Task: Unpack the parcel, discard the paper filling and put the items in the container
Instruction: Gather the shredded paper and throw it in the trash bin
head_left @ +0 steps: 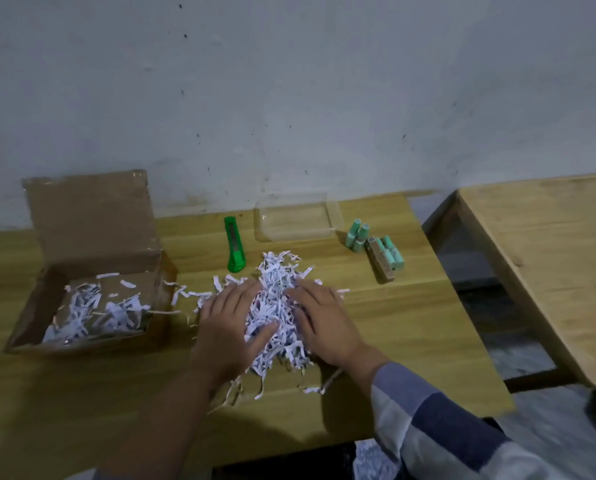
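Both hands press on a heap of shredded paper filling [275, 306] at the middle of the table [410, 323]: the left hand [232, 318] and right hand [322, 320] lie with fingers spread flat on either side of it, cupping rather than gripping. The parcel [92, 271] stands open at the left with some shreds still inside. The small green items [376, 247] lie out on the table just right of the clear container [298, 220], not yet in it; several lie with their long axes running roughly toward the wall, two stand upright. Discarding and loading appear to remain.
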